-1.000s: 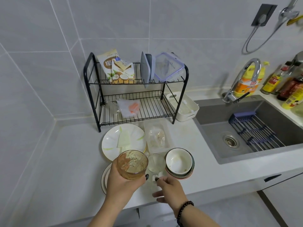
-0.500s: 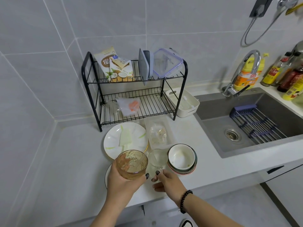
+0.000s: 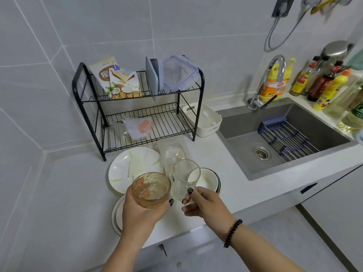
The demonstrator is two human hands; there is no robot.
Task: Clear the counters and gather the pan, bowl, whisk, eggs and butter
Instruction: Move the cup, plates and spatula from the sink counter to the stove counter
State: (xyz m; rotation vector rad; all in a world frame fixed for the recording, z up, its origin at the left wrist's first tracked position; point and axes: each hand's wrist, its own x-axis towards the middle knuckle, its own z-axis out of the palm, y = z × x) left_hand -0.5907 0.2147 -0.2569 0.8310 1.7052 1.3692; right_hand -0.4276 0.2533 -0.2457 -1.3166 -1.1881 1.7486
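Note:
My left hand [image 3: 140, 212] grips a dirty amber glass bowl [image 3: 150, 189] above the counter. My right hand [image 3: 204, 203] holds a clear drinking glass [image 3: 184, 176] by its lower part, lifted off the counter and tilted. Behind the glass stand stacked white bowls [image 3: 208, 180]. A white plate with green marks [image 3: 135, 168] lies by the rack, and another plate [image 3: 116, 214] lies partly hidden under my left hand. A clear plastic bag [image 3: 173, 153] lies between plate and bowls.
A black two-tier dish rack [image 3: 196, 107] holds cartons, lids and a clear container. A white bin [image 3: 204, 120] stands beside it. The grey sink [image 3: 245, 138] to the right holds a roll-up drying rack [image 3: 288, 138]; a faucet [image 3: 271, 79] and bottles [image 3: 324, 85] stand behind it.
My right hand has taken hold of the clear glass and lifted it off the counter, tilting it. The left hand keeps holding the amber bowl.

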